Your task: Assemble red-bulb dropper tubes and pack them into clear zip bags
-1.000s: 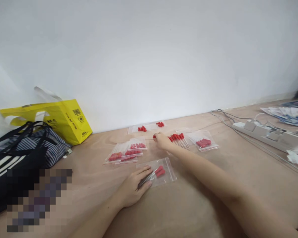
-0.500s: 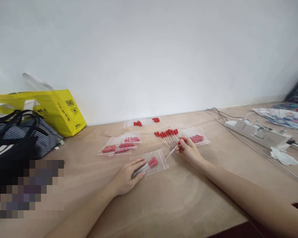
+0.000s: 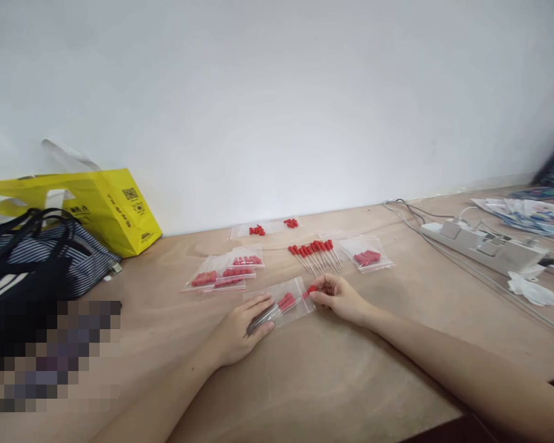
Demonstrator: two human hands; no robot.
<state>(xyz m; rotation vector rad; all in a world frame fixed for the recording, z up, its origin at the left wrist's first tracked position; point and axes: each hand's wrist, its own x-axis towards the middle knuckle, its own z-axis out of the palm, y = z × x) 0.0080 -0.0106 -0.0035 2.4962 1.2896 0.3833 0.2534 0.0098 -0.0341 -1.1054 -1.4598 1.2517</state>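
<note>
My left hand (image 3: 245, 327) lies on the table with thumb and fingers around the closed end of a clear zip bag (image 3: 299, 314). Inside it are a few droppers (image 3: 286, 301) with red bulbs, their thin tubes running under my fingers. At the bag's mouth, my right hand (image 3: 344, 299) pinches another dropper (image 3: 311, 290) by its red bulb; its tube points left into the bag. Just beyond, a fanned row of loose red-bulbed droppers (image 3: 317, 248) lies on the table.
Filled zip bags (image 3: 221, 272) overlap at the left, and more bags (image 3: 368, 257) lie right of the loose row. Small red bulbs (image 3: 257, 231) rest on a bag by the wall. A power strip (image 3: 493, 249) with cables stands right; a yellow bag (image 3: 120, 212) and striped bag (image 3: 85, 258) stand left.
My right hand has moved left and toward me from beside the loose row, bringing the dropper to the bag's mouth. My left hand has stayed on the bag.
</note>
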